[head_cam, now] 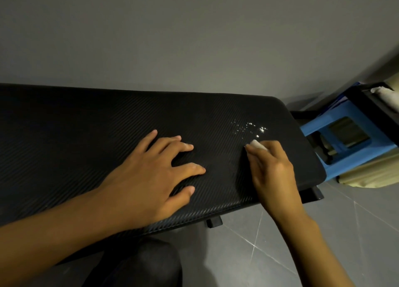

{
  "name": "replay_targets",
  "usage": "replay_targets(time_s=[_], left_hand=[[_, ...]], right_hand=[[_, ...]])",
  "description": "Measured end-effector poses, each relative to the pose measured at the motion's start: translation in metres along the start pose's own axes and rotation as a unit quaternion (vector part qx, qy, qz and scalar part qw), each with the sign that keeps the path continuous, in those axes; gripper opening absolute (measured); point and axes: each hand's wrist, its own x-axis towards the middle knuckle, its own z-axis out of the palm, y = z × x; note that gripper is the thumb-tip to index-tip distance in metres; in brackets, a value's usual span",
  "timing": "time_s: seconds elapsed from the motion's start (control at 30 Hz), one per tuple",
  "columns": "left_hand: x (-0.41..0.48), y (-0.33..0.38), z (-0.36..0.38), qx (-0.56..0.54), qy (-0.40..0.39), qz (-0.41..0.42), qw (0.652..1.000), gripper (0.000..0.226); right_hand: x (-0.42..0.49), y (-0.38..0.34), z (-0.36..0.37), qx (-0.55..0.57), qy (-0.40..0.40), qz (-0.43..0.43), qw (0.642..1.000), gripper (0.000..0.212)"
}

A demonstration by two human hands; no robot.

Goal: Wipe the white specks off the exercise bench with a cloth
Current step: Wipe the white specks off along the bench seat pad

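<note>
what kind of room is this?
Likely a corner of a home used for workouts, not a commercial gym: a padded black exercise bench against a bare grey wall, grey tiled floor, and a blue plastic stool squeezed in beside it.

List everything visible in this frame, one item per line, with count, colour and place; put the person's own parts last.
exercise bench: one, black textured pad, across the middle, beside the wall
white specks: a scattered patch, white, on the bench near its right end
cloth: one, white, small wad, just short of the specks
stool: one, blue plastic, past the bench's right end
wall: grey, behind the bench
floor: grey tiles, lower right
left hand: open, flat on the bench
right hand: closed on the cloth
</note>
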Motion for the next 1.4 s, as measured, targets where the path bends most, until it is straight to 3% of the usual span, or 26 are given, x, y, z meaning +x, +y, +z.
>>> replay_targets(time_s=[0.17, 0.4, 0.6, 0.87, 1.1, 1.3, 1.4], left_hand=[[0.001, 0.000, 0.000, -0.008, 0.002, -0.003, 1.000, 0.046], [0.001, 0.000, -0.001, 0.001, 0.002, 0.000, 1.000, 0.046], [0.000, 0.000, 0.001, -0.015, 0.011, -0.001, 1.000, 0.044], [0.001, 0.000, 0.001, -0.004, 0.013, 0.002, 1.000, 0.044], [0.000, 0.000, 0.003, -0.021, 0.023, 0.000, 1.000, 0.043], [0.002, -0.002, 0.000, -0.013, 0.019, 0.001, 1.000, 0.044], [0.003, -0.005, 0.000, -0.013, 0.022, 0.006, 1.000, 0.045]], right_hand=[[-0.024, -0.011, -0.005, 0.025, -0.009, -0.035, 0.999, 0.032], [0.046, -0.015, 0.023, -0.016, 0.019, 0.009, 1.000, 0.026], [0.007, -0.028, 0.013, -0.035, -0.005, -0.022, 0.999, 0.028], [0.073, -0.032, 0.034, -0.046, 0.014, 0.037, 0.998, 0.024], [0.012, -0.037, 0.020, -0.044, -0.010, -0.021, 0.999, 0.035], [0.085, -0.034, 0.041, -0.072, -0.016, 0.013, 0.997, 0.025], [0.083, -0.036, 0.039, -0.054, -0.013, 0.000, 0.998, 0.033]])
